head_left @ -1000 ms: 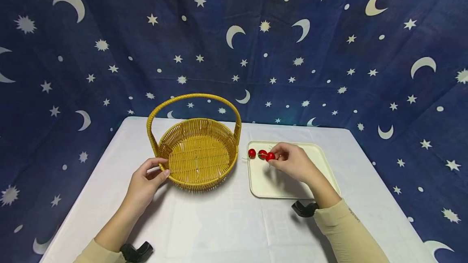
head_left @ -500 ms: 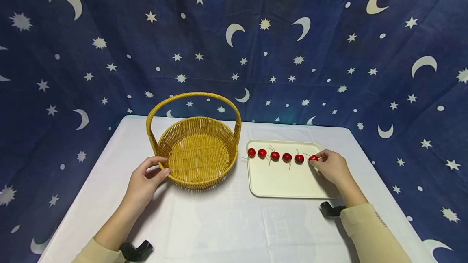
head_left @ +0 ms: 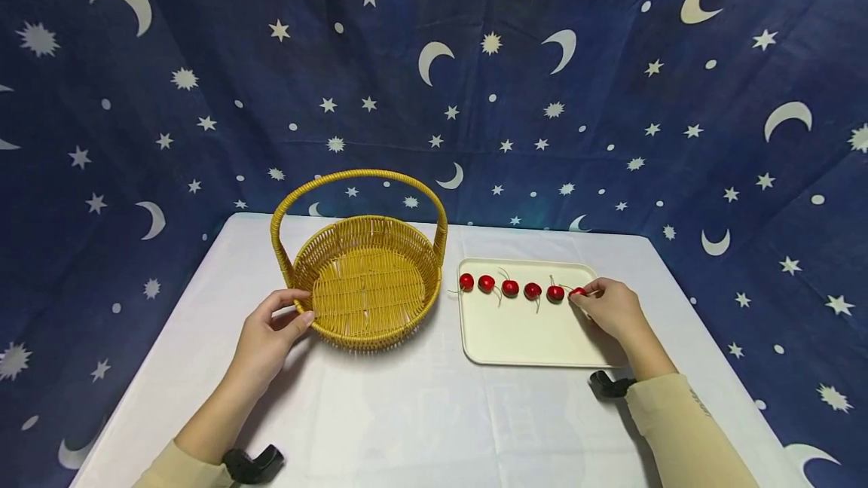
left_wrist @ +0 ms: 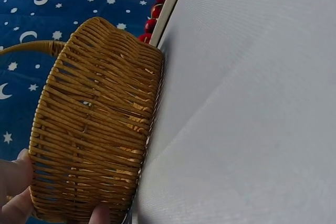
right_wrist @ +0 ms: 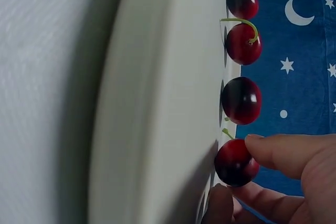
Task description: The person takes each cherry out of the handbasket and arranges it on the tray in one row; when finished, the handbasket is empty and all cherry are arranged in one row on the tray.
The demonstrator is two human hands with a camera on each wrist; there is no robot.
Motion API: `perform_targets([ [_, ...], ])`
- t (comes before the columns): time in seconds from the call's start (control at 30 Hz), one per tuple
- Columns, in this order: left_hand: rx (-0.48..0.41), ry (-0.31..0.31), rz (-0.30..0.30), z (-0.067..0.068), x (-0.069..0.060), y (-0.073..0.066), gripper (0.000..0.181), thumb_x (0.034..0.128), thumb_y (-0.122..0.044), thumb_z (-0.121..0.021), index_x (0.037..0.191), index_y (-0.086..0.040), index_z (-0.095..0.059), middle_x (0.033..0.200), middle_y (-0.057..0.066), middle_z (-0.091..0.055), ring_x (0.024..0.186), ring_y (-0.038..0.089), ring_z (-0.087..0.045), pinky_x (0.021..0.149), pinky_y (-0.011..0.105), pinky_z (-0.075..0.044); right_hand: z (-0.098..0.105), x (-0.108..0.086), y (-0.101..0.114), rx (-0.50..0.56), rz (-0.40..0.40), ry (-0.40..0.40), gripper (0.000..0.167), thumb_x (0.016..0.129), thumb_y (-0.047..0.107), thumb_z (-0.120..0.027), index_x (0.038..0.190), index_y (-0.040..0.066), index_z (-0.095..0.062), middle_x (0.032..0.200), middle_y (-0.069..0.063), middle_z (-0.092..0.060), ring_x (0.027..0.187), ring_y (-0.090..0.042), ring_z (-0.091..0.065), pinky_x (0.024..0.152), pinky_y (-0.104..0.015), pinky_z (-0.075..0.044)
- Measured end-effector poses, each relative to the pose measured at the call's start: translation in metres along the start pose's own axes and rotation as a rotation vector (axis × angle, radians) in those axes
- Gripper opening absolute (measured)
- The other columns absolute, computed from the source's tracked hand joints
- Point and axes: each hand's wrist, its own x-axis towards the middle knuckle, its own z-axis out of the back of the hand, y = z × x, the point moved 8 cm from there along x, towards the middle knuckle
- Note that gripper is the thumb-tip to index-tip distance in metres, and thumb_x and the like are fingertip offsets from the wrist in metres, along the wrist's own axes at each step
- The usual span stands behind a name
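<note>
A yellow-brown woven basket (head_left: 369, 339) with a tall arched handle stands upright on the table, nothing inside it. Its left front rim is pinched by my left hand (head_left: 270, 333), thumb outside; the left wrist view shows the basket's side (left_wrist: 94, 124) close up. On a cream tray (head_left: 532, 341) to the right, several red cherries (head_left: 510, 289) with stems lie in a row along the far part. The rightmost cherry (right_wrist: 236, 163) is pinched between the thumb and fingers of my right hand (head_left: 615, 311), and it sits at the tray's surface.
A white cloth (head_left: 407, 420) covers the table. Behind and at the sides hangs a dark blue curtain (head_left: 380, 36) with moons and stars. Black wrist mounts (head_left: 254, 465) stick out from both forearms. The basket handle (head_left: 359, 174) arches high between the rim's sides.
My right hand has moved right from the cherries in the tray's left part to the row's right end, and lately slid slightly left with the last cherry. The left hand stays put.
</note>
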Motion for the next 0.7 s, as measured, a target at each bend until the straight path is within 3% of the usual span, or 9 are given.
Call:
perform_targets([
  [0.13,0.029,0.023,0.002,-0.001,-0.003,-0.001,0.042,0.1062,-0.021,-0.07,0.146,-0.012,-0.061,0.156,0.02,-0.049,0.135,0.035,-0.061,0.086,0.009,-0.051,0.001,-0.001,0.0,0.02,0.002,0.028,0.046,0.101,0.039,-0.072,0.121,-0.002,-0.067,0.105,-0.019,-0.072,0.075,-0.019,-0.068,0.064,-0.03,-0.053],
  [0.3,0.08,0.013,-0.009,0.002,-0.005,-0.004,0.046,0.1068,-0.027,-0.07,0.149,-0.014,-0.059,0.155,0.023,-0.045,0.141,0.043,-0.059,0.085,0.006,-0.049,0.005,-0.002,0.0,0.031,0.01,0.035,0.048,0.103,0.038,-0.068,0.128,-0.003,-0.064,0.113,-0.024,-0.072,0.074,-0.018,-0.071,0.063,-0.03,-0.055],
  [0.43,0.121,-0.028,-0.038,0.006,-0.008,-0.01,0.048,0.1063,-0.028,-0.07,0.151,-0.014,-0.059,0.152,0.024,-0.046,0.139,0.044,-0.06,0.085,0.004,-0.047,0.008,-0.004,0.0,0.042,0.007,0.022,0.047,0.105,0.035,-0.066,0.131,-0.004,-0.063,0.117,-0.027,-0.07,0.075,-0.018,-0.071,0.062,-0.029,-0.057],
  [0.6,0.174,-0.097,-0.072,0.016,-0.011,-0.019,0.045,0.1064,-0.029,-0.069,0.147,-0.013,-0.061,0.151,0.023,-0.048,0.138,0.044,-0.059,0.089,0.009,-0.045,0.013,-0.005,-0.001,0.073,0.008,0.0,0.047,0.105,0.032,-0.064,0.134,-0.005,-0.062,0.114,-0.026,-0.068,0.076,-0.022,-0.073,0.06,-0.029,-0.058],
  [0.7,0.19,-0.139,-0.1,0.023,-0.012,-0.026,0.043,0.1066,-0.028,-0.069,0.144,-0.009,-0.061,0.15,0.024,-0.049,0.138,0.045,-0.059,0.088,0.007,-0.043,0.019,-0.007,0.003,0.043,0.046,-0.058,0.046,0.105,0.031,-0.064,0.136,-0.004,-0.062,0.114,-0.027,-0.07,0.084,-0.03,-0.073,0.067,-0.034,-0.058],
])
